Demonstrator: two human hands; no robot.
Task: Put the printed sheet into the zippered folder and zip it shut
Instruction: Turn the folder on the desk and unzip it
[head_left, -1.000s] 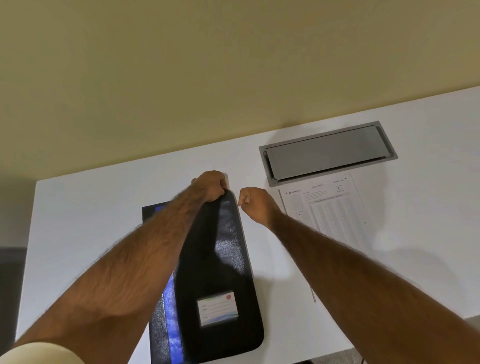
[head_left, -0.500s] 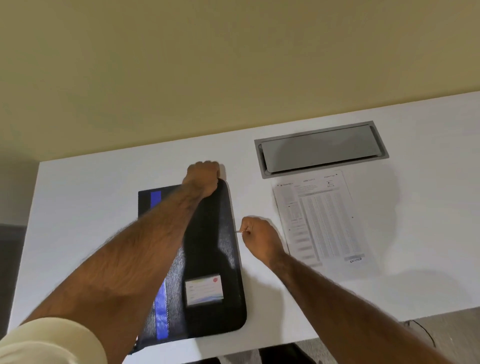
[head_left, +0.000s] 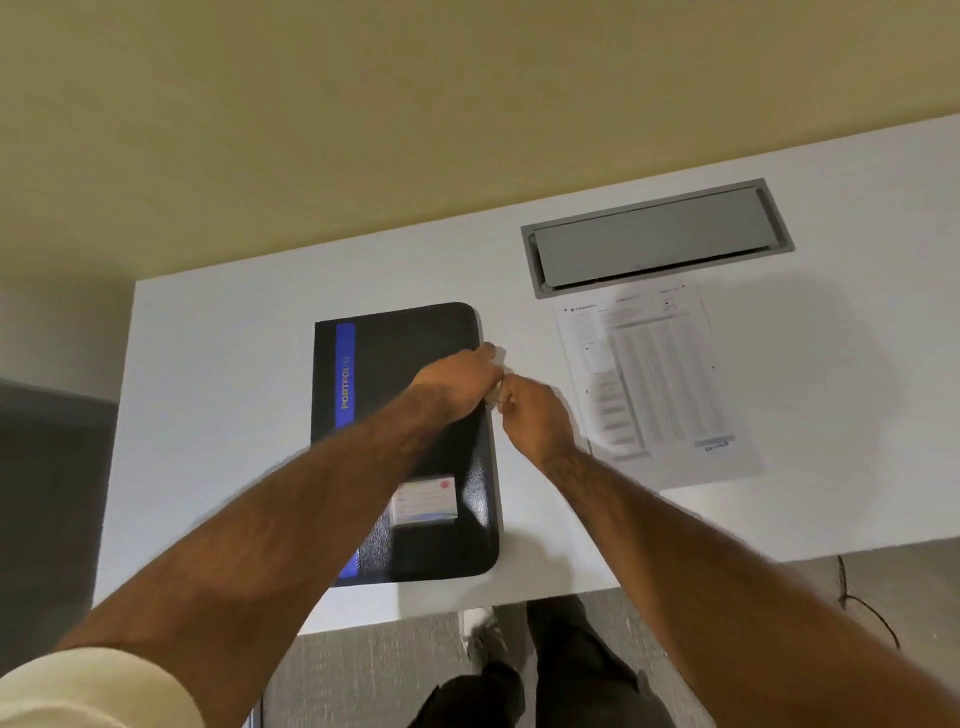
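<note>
The black zippered folder (head_left: 410, 364) lies flat on the white table (head_left: 218, 415), with a blue stripe down its left side and a card window near its front. My left hand (head_left: 460, 376) grips the folder's right edge about halfway along. Touching it, my right hand (head_left: 535, 415) is closed in a pinch at the same edge, on what looks like the zipper pull; blur hides the pull itself. The printed sheet (head_left: 660, 384) lies flat on the table to the right of the folder, apart from both hands.
A grey metal cable hatch (head_left: 657, 236) is set into the table behind the sheet. The table's front edge runs just below the folder. My legs and shoes (head_left: 524, 670) and grey carpet show beneath. A beige wall rises behind the table.
My left hand slid from the folder's far corner down to the middle of its right edge. My right hand stayed at that edge, and the hands now touch. The folder lies flatter.
</note>
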